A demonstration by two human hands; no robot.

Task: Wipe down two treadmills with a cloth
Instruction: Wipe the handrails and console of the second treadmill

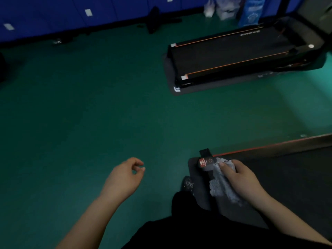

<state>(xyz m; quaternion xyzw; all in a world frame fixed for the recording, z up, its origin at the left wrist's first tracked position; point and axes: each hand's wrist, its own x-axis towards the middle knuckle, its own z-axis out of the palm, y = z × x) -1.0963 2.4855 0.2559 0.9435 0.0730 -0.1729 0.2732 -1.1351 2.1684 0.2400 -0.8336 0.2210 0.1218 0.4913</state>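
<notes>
A grey fluffy cloth [221, 186] lies over the rear corner of the near treadmill [287, 162], a black deck with an orange side stripe at the lower right. My right hand [240, 178] grips the cloth and presses it against that corner, next to a red label. Out to the left, my left hand [125, 175] hangs over the green floor with fingers loosely curled, holding nothing. A second black treadmill [233, 53] with orange stripes lies on a grey mat at the upper right.
Green floor [89, 114] spreads across the middle and left. Blue lockers [71, 13] line the far wall, with a dark object on the floor before them. Plastic bags [224, 8] and a blue bag stand at the top right. My dark-clothed legs and shoe are at the bottom centre.
</notes>
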